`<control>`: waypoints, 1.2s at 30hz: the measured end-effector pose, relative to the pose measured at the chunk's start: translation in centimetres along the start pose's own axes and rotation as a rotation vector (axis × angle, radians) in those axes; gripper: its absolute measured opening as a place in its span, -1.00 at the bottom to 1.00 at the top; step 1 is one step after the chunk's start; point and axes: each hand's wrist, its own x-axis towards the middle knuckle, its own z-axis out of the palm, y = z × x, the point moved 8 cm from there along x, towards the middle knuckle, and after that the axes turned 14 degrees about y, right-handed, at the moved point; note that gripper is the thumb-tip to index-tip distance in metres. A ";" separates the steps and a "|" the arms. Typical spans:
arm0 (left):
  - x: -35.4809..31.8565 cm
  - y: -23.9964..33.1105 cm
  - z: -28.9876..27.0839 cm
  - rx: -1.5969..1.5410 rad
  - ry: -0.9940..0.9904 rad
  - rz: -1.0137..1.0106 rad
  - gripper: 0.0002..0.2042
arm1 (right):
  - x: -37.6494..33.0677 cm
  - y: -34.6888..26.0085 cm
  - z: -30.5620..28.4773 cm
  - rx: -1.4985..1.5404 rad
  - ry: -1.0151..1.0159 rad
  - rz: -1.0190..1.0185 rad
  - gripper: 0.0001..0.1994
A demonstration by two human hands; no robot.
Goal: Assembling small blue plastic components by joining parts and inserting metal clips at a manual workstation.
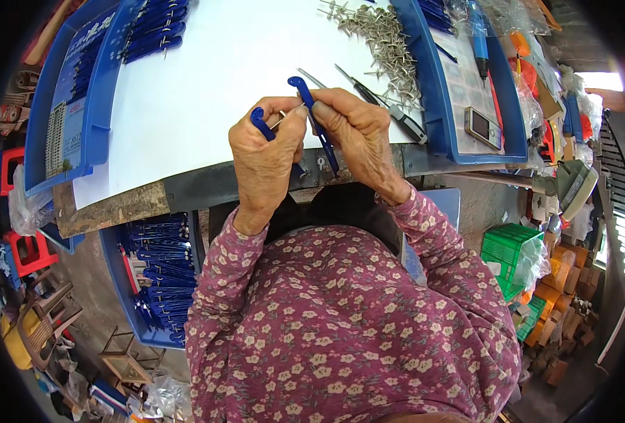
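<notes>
White tabletop [192, 92]; metal pieces [381, 44], tools [407, 125] near right hand [355, 128]

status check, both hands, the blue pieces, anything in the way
Left hand: gripping a curl-ended blue piece. Right hand: gripping a longer-showing blue piece. Tools beside right hand, metal pins beyond; neither between the hands.

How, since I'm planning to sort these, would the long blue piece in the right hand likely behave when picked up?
The long blue piece is probably stiff, as its shaft runs nearly straight past the right hand. It looks light, being slender and held in the fingertips. Its glossy surface could be somewhat slippery.
</notes>
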 end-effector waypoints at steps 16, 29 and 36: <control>1.0 -1.7 -0.4 -0.264 -0.048 -0.153 -0.92 | 0.6 0.6 0.4 0.117 -0.019 0.035 -0.75; 0.7 -1.4 -0.2 -0.116 0.005 -0.083 -0.89 | -0.1 1.6 0.2 0.077 0.016 0.065 -0.73; 1.0 -1.4 -0.6 -0.166 -0.019 -0.087 -0.89 | 0.0 0.9 0.5 0.026 -0.075 0.009 -0.72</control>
